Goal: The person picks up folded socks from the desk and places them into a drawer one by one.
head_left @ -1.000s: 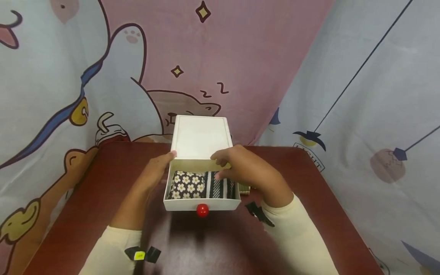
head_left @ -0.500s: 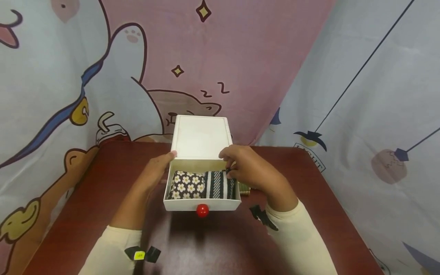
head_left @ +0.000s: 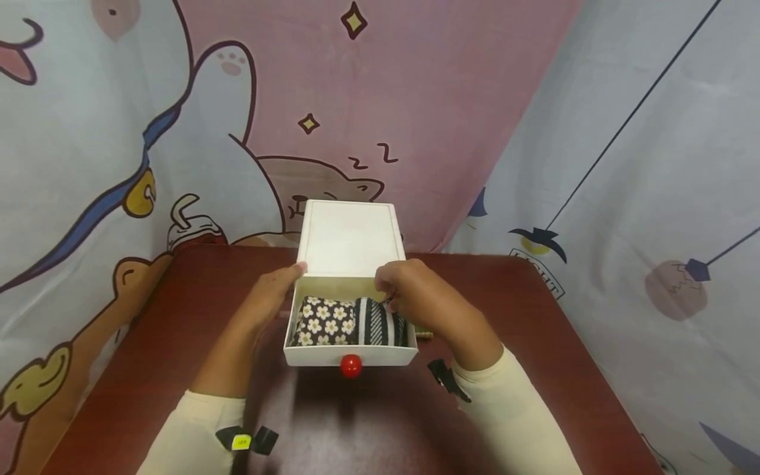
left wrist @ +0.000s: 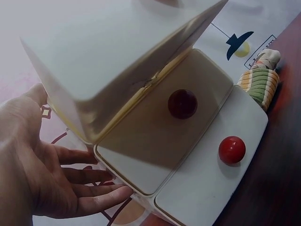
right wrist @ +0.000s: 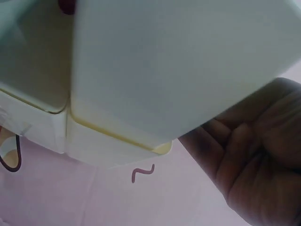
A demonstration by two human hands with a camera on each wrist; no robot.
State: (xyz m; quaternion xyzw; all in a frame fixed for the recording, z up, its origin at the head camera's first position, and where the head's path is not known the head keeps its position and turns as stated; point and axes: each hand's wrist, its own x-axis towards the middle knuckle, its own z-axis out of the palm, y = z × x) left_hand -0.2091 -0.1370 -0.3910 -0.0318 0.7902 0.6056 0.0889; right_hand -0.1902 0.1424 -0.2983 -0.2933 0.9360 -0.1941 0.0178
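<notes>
A white drawer unit [head_left: 351,237] stands on the table with its top drawer [head_left: 320,356] pulled out by a red knob [head_left: 351,366]. Inside lie a daisy-patterned folded cloth [head_left: 325,322] and, to its right, a black-and-white striped folded cloth [head_left: 374,323]. My right hand [head_left: 418,293] reaches over the drawer's right side, its curled fingertips pinching the striped cloth's far right corner; the fingertips are partly hidden. My left hand [head_left: 273,293] steadies the unit's left side, fingers [left wrist: 101,200] extended along it in the left wrist view.
Below the open drawer, two closed drawers with red knobs [left wrist: 232,150] show in the left wrist view. A green-and-orange striped fabric bundle [left wrist: 261,84] lies on the table to the unit's right. A printed curtain [head_left: 415,99] hangs behind the reddish-brown table [head_left: 505,284].
My right hand slid from the striped cloth's top to its right corner, then shifted slightly left, and the cloth's right side now slopes. My left hand stays on the unit.
</notes>
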